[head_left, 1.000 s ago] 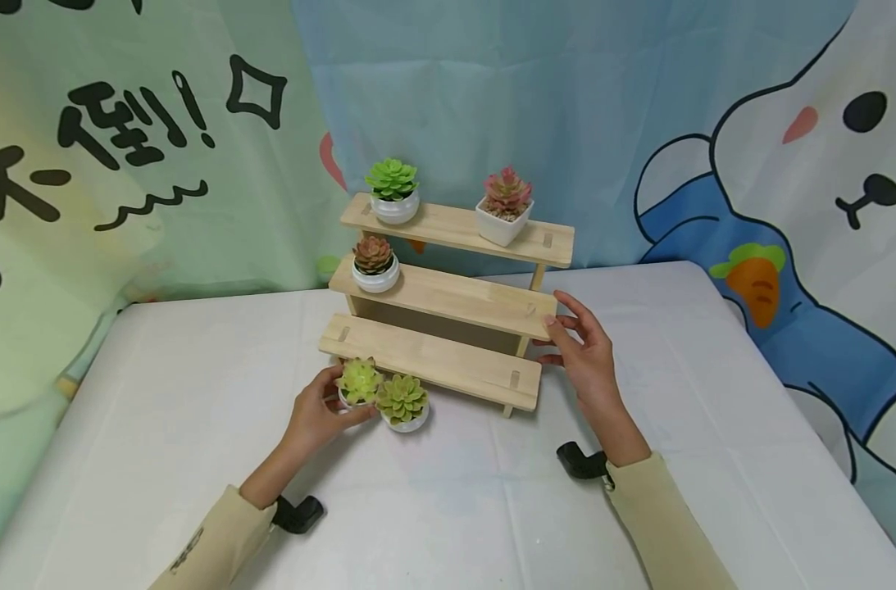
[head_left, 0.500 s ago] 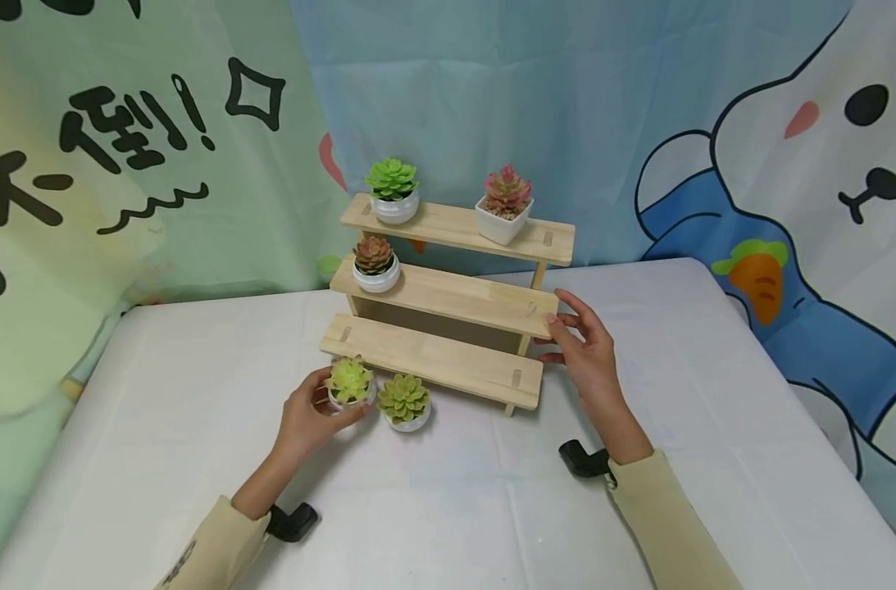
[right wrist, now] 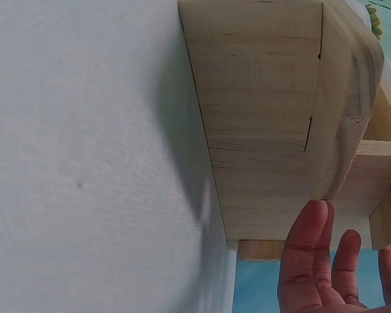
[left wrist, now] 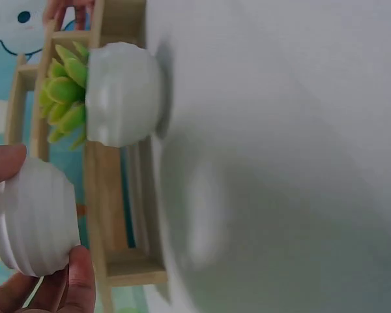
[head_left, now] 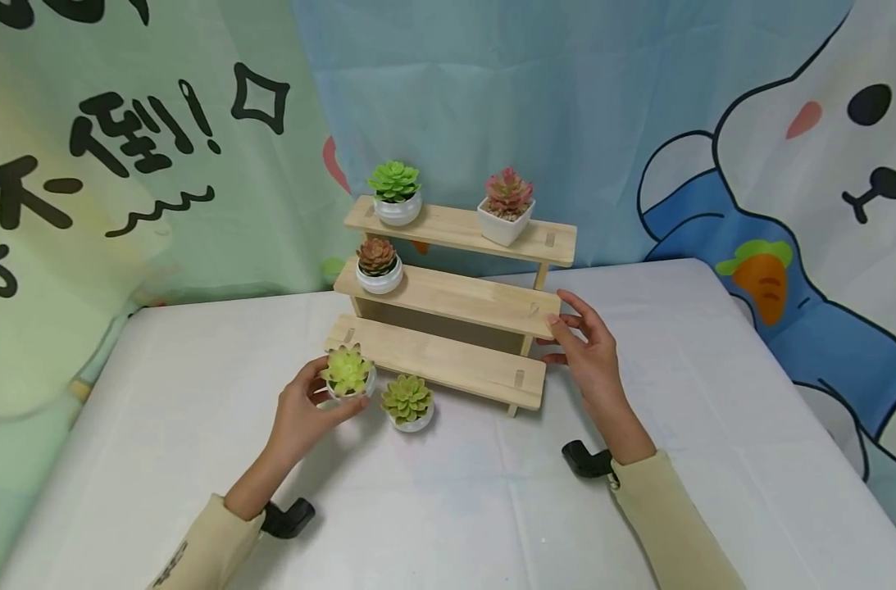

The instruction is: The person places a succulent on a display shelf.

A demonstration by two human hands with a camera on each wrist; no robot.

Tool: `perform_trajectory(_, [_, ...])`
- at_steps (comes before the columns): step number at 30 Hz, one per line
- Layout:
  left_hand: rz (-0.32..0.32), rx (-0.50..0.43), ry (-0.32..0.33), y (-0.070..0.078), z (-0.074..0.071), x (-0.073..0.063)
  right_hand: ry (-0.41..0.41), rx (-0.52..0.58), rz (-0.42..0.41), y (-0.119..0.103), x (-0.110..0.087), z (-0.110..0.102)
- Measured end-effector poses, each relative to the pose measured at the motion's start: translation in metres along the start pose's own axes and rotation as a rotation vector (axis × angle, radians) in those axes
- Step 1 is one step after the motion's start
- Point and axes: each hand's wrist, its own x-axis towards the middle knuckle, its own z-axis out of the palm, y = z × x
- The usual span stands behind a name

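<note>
My left hand (head_left: 303,410) holds a small succulent with yellow-green leaves in a round white pot (left wrist: 36,218), thumb on one side and fingertips on the other. The pot is raised off the table, near the left end of the lowest tier. Beside it, a second green succulent (head_left: 407,400) in a white pot stands on the table in front of the stand. My right hand (head_left: 588,352) grips the right end of the middle tier of a three-tier wooden plant stand (head_left: 448,356), thumb at the front corner and index finger at the back one.
A bright green succulent (head_left: 396,182) and a pink one (head_left: 508,197) in a square pot stand on the top tier. A reddish-brown succulent (head_left: 378,262) sits at the left of the middle tier. Behind the white-covered table (head_left: 448,500) hangs a printed cloth (head_left: 566,106).
The left hand has moved the yellow-green succulent left, away from the other green one, and then upward off the table. The right hand stays at the stand.
</note>
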Motion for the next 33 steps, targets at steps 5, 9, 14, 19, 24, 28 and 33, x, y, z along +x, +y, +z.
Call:
perform_trajectory(5, [0.021, -0.028, -0.001, 0.008, 0.003, 0.0, -0.001, 0.016, -0.003, 0.0, -0.001, -0.003])
perform_trajectory(9, [0.031, -0.043, 0.002, 0.012, 0.006, 0.001, -0.003, 0.018, -0.003, -0.001, -0.001, -0.005])
perform_trajectory(14, [0.046, -0.043, -0.009, 0.02, 0.009, 0.003, 0.003, 0.013, -0.004, -0.002, -0.002, -0.006])
perform_trajectory(19, [0.077, -0.03, -0.036, 0.031, 0.012, 0.008, 0.008, 0.003, -0.005, -0.002, -0.001, -0.006])
perform_trajectory(24, [0.119, -0.026, -0.048, 0.04, 0.013, 0.011, 0.012, -0.018, 0.017, -0.001, -0.002, -0.002])
perform_trajectory(28, [0.138, -0.032, -0.042, 0.047, 0.013, 0.015, -0.003, -0.007, 0.013, 0.0, -0.002, -0.001])
perform_trajectory(33, [0.161, -0.042, -0.067, 0.056, 0.019, 0.022, -0.006, -0.005, 0.009, -0.002, -0.002, -0.001])
